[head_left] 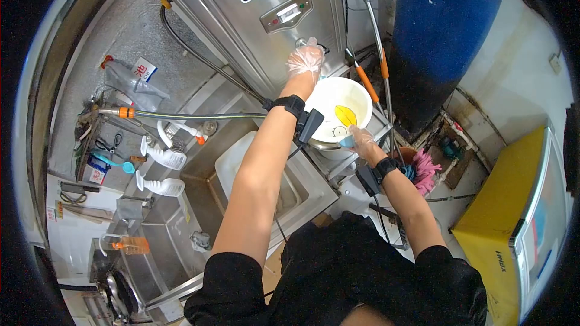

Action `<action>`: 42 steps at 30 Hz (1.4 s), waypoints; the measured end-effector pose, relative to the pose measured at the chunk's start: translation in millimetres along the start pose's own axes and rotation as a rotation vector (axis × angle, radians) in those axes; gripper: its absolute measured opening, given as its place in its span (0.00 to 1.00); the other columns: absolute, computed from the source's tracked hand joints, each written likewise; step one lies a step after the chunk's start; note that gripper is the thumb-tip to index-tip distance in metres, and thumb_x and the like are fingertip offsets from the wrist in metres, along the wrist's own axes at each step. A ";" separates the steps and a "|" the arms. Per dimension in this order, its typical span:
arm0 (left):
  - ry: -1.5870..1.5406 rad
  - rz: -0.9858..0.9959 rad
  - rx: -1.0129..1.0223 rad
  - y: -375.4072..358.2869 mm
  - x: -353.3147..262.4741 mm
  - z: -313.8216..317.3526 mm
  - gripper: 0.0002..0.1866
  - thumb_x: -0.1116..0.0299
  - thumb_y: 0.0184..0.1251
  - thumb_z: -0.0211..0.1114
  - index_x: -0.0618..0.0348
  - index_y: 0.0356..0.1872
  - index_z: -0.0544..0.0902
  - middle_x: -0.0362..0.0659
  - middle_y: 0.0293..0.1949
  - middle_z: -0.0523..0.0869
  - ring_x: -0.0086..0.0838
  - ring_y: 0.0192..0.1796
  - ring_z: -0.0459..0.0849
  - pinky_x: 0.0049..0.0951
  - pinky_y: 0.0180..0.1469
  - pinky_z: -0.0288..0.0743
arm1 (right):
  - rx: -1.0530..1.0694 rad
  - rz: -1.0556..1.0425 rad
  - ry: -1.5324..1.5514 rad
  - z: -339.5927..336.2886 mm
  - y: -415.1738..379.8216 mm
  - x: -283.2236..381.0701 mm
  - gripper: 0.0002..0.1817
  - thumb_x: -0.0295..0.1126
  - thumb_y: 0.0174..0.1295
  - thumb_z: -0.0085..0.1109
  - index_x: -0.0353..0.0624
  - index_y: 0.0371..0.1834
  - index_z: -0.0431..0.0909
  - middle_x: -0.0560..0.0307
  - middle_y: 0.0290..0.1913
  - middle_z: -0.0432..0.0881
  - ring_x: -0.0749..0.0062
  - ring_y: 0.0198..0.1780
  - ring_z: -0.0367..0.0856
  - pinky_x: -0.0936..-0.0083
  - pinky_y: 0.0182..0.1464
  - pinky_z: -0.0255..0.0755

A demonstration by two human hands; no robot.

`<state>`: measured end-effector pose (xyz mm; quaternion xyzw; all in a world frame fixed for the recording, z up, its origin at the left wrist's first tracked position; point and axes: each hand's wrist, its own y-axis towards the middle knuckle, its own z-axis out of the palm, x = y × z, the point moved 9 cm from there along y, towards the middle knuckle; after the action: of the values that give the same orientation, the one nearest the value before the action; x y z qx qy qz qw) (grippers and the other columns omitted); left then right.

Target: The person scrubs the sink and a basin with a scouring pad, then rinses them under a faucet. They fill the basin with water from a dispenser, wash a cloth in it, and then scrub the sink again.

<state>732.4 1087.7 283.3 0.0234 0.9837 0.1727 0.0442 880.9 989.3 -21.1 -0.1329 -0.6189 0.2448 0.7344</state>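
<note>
In a clear plastic glove, my left hand [306,60] is closed on the tap [322,49] on the front of a stainless steel water boiler [241,42]. Right below the tap sits a white basin [326,97] with a yellow shape and a line drawing showing on it. My right hand [362,142], gloved in the same clear plastic, grips the basin's near right edge. Beneath the basin a round metal rim [323,144] shows in part. Both wrists wear black straps with small black devices.
At left is a steel sink [199,175] holding a white tub [229,166]. A hose [199,116] crosses over it. Spray bottles [163,184] hang along the wall. Orange-handled poles [385,63], a blue barrel [444,30] and a yellow freezer [501,211] stand at right.
</note>
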 end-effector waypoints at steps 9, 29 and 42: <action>-0.120 -0.024 0.007 5.5 10.7 14.7 0.17 0.62 0.68 0.40 0.57 0.44 0.77 0.58 0.41 0.81 0.54 0.43 0.81 0.47 0.44 0.75 | 0.122 -0.004 0.085 10.9 -16.6 15.1 0.23 0.46 0.64 0.48 0.38 0.53 0.68 0.49 0.48 0.73 0.63 0.46 0.74 0.65 0.42 0.74; -0.041 0.012 -0.040 -7.2 -6.5 -12.4 0.11 0.65 0.63 0.51 0.59 0.40 0.76 0.56 0.38 0.82 0.51 0.40 0.82 0.44 0.40 0.77 | 0.109 -0.042 0.063 12.3 -22.7 17.4 0.24 0.51 0.63 0.46 0.41 0.49 0.70 0.54 0.40 0.76 0.67 0.39 0.75 0.67 0.38 0.72; -0.056 0.028 -0.072 -2.0 -1.3 -1.2 0.09 0.70 0.63 0.49 0.59 0.40 0.76 0.58 0.36 0.82 0.53 0.39 0.82 0.47 0.39 0.78 | 0.203 -0.488 -0.621 8.0 -8.6 24.1 0.25 0.52 0.65 0.44 0.38 0.44 0.73 0.55 0.36 0.76 0.69 0.36 0.73 0.71 0.36 0.72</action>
<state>733.6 1085.3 283.9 0.0403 0.9748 0.2078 0.0702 877.5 993.9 5.1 0.1711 -0.7972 0.1519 0.5587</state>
